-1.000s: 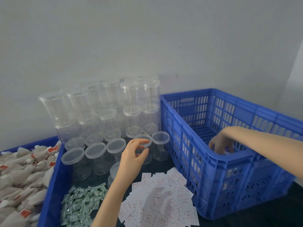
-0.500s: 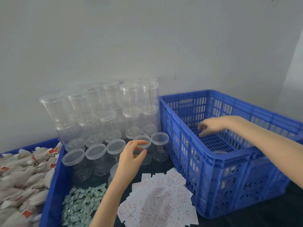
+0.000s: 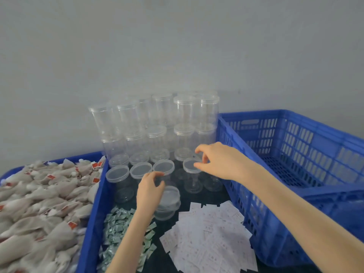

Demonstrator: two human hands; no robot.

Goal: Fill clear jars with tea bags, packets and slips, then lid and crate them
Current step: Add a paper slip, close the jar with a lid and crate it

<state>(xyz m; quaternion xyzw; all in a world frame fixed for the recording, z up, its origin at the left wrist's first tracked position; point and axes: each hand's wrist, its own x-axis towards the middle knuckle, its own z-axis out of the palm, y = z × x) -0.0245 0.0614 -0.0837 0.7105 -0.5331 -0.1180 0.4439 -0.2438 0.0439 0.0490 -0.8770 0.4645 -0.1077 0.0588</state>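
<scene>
Clear lidded jars (image 3: 140,170) stand in rows on the dark table, with more stacked against the wall (image 3: 185,111). My right hand (image 3: 220,162) hovers over the lid of a front-row jar (image 3: 190,165); thumb and forefinger are apart at its right rim. My left hand (image 3: 149,191) is curled between another lidded jar (image 3: 164,166) and a low clear jar (image 3: 169,203), touching the low one; a grip cannot be made out. Tea bags (image 3: 39,203) fill the left tray. Green packets (image 3: 120,225) and white slips (image 3: 208,237) lie in front.
A large blue crate (image 3: 275,213) stands at the right, its wall close beside the jars; my right forearm crosses its near corner. The blue tray's rim (image 3: 96,203) borders the jars on the left. A grey wall stands just behind the stack.
My right hand came out of the blue crate and swung left to the front-row jar. My left hand drew back from that jar toward the low one.
</scene>
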